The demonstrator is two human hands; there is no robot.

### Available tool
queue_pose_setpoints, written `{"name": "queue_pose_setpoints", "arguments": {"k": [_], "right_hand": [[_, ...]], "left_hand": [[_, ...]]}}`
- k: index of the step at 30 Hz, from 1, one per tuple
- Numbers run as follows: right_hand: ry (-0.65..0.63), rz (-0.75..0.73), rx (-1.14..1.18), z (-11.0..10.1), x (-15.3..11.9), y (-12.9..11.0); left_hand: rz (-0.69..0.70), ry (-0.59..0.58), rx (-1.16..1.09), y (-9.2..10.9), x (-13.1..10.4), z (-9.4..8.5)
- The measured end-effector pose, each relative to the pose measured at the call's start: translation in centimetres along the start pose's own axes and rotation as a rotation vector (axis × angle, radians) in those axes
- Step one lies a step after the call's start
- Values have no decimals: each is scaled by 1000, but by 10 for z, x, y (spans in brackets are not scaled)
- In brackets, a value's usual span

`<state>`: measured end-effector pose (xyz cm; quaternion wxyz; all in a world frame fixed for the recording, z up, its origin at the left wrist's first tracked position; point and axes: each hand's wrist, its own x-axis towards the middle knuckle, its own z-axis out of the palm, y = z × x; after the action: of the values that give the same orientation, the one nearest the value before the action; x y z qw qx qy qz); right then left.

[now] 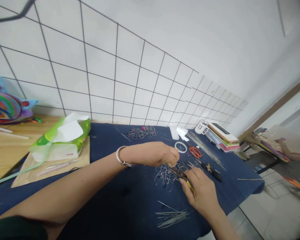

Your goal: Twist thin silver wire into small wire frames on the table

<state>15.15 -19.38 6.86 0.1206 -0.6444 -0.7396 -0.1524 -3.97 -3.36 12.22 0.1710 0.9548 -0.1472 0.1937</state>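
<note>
My right hand (198, 188) is wrapped round pliers (189, 183) with yellow-and-black handles, their jaws pointing left toward my other hand. My left hand (162, 154), with a silver bangle on its wrist, is closed in a pinch just above the jaws; what its fingers hold is too small to make out. Beneath both hands lies a loose tangle of thin wire (166, 176) with small beads. Nearer the front edge of the dark blue cloth (110, 206) is a pile of short straight wires (172, 217).
Orange-handled scissors (195, 152), a white ring dish (180, 147), black pliers (216, 174), long wires (207, 150) and coiled wire (142, 132) lie behind. A mug (201, 128) and books (222, 136) stand back right, a green tissue pack (82, 133) left. Another person sits far right.
</note>
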Motion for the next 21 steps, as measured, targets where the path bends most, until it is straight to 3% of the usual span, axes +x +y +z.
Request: {"name": "queue_pose_setpoints", "arguments": {"k": [5,12,17,21], "right_hand": [[9,-13,5,2,0,0],[27,-7,26,7,-1,5],[145,115,112,29,-10,36],[97,236,-13,62,-25,69]], "left_hand": [[2,-22,8,-1,0,1],[-14,36,-80,-11,1,10],[-134,217,-233,-39,-3,20],[-211,284,-258,-69,-8,31]]}}
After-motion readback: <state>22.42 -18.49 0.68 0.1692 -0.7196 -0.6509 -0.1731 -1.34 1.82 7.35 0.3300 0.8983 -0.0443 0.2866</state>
